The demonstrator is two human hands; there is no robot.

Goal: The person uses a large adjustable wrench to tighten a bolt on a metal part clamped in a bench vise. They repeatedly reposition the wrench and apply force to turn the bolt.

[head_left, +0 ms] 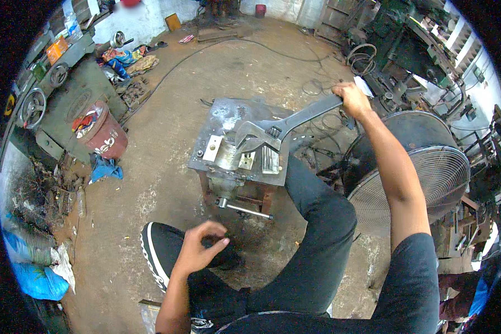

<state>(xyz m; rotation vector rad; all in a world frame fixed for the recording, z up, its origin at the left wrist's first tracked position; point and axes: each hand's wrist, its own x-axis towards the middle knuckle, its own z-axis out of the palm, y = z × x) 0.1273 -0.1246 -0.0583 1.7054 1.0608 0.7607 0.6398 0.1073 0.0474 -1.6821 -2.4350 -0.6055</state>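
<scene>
Here the right hand (352, 99) is wrapping its fingers tight around the far end of a large adjustable wrench (286, 123), whose jaws are biting on a grey metal part (228, 156) clamped in a vise at the near edge of a small steel counter (224, 111). The left hand (199, 247) is hanging free, loosely curled and holding nothing, above the black shoe (157, 253) on the floor. One knee is bracing against the counter. Gripping that far out is giving good leverage; the pull probably wants to be steady and level so the jaws are not slipping off the part.
</scene>
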